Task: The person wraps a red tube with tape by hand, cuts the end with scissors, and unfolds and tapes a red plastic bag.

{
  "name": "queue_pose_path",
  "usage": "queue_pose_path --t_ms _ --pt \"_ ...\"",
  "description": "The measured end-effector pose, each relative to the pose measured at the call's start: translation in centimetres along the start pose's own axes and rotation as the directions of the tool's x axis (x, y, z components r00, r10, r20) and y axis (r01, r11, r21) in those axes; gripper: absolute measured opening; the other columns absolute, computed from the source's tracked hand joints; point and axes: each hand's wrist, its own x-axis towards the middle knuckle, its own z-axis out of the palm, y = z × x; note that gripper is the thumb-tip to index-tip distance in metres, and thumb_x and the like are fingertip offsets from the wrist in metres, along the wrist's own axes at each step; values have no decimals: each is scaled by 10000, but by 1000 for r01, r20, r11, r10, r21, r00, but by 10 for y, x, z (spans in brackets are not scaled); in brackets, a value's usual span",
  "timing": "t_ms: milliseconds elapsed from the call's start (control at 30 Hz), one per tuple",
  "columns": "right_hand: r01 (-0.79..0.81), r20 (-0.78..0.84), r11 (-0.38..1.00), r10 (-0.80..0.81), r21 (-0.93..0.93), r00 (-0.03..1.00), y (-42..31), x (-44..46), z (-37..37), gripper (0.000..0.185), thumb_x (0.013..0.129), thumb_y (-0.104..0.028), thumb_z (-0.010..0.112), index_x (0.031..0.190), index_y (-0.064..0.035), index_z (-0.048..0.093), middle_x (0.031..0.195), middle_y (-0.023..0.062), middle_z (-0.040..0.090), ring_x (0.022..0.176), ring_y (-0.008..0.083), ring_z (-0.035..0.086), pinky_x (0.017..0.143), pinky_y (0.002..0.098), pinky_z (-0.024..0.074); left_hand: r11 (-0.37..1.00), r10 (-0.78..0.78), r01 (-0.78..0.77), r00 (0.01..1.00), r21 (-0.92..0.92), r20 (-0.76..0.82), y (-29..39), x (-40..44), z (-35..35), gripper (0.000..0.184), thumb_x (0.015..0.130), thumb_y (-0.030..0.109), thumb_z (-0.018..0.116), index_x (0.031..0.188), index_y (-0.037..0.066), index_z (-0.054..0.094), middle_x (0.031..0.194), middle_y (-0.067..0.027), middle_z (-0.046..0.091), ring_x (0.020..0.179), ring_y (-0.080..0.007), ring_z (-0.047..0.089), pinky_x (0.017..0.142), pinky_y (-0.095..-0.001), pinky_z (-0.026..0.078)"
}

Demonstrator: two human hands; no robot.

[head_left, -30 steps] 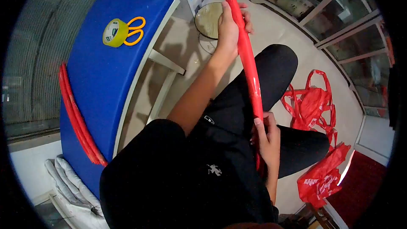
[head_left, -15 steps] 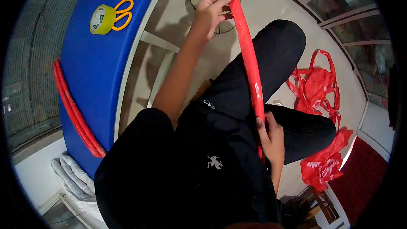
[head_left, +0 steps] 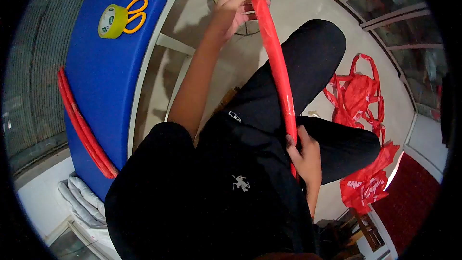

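Right hand [head_left: 306,156] clamps red plastic strip [head_left: 277,62], 4 o'clock; left hand [head_left: 236,12], apart at 12, pinches its far end. Best keep it taut, wrinkles smoothed; leg [head_left: 313,60] at 2 could get in the way. Table [head_left: 110,77], 9–10: tape roll [head_left: 113,21], scissors [head_left: 137,15], red strips [head_left: 83,125]. Floor [head_left: 322,9], 3–4: red plastic bags [head_left: 358,98].

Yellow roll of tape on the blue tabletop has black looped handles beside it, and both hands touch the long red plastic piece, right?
Not black: the head view shows orange looped handles beside the yellow roll of tape on the blue tabletop. Left hand and right hand do touch the long red plastic piece.
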Motion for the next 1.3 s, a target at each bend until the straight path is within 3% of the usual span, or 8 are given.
queue_pose_path --t_ms 367,667,733,800,967,1067,1200,1300 --pt "-206 111 880 175 428 978 23 -5 17 309 971 -294 498 875 -3 535 635 89 543 570 153 549 561 300 426 992 105 -108 993 -65 -56 -18 3 -12 298 908 206 660 1124 7 611 1033 -97 662 952 -190 646 816 -369 534" --pt "-235 136 851 193 471 972 24 -3 16 340 974 -302 444 909 3 581 658 66 579 580 152 566 586 291 449 996 68 -52 974 77 -215 -3 -6 -10 341 961 267 574 1166 -5 590 1102 -136 656 986 -210 644 849 -395 536" --pt "-220 156 855 165 470 974 29 0 14 300 961 -267 464 916 4 584 703 73 590 639 163 580 629 296 458 953 -78 113 988 -280 133 0 -5 -19 403 978 299 532 1250 2 536 1188 -163 618 1080 -229 606 933 -413 490" --pt "-209 177 856 140 473 974 26 4 13 261 948 -233 484 923 5 587 749 79 600 697 174 594 673 301 467 960 -60 118 972 -253 227 -6 -11 -20 467 956 296 563 1316 11 482 1222 -175 593 1118 -251 587 970 -417 466" --pt "267 -255 953 -226 140 940 -44 15 -17 222 811 -117 677 983 11 617 975 113 622 895 258 603 794 336 477 984 -83 121 960 -131 267 -13 -21 -8 463 934 249 615 1313 20 478 1242 -170 585 1153 -235 560 970 -411 458" --pt "762 -168 618 -744 192 646 -92 6 -39 205 780 -59 677 972 6 643 1029 124 650 874 282 630 763 387 505 978 -102 134 976 -157 194 -22 -22 -6 416 920 223 639 1267 29 520 1166 -132 602 1108 -221 568 968 -408 458" --pt "811 43 537 -839 233 543 -157 3 -67 344 787 -129 669 1124 -60 650 877 60 675 822 144 635 648 229 526 975 -100 120 988 -186 117 -37 -26 -8 301 921 223 643 1149 36 579 1013 -71 592 1016 -196 577 928 -398 485" --pt "895 -235 437 -864 90 445 -152 -1 -42 178 847 -158 673 926 -14 743 1023 105 708 876 132 678 699 224 547 954 -115 137 989 -268 98 -48 -32 -15 269 900 236 675 1072 47 591 973 -60 587 971 -193 584 895 -395 505"
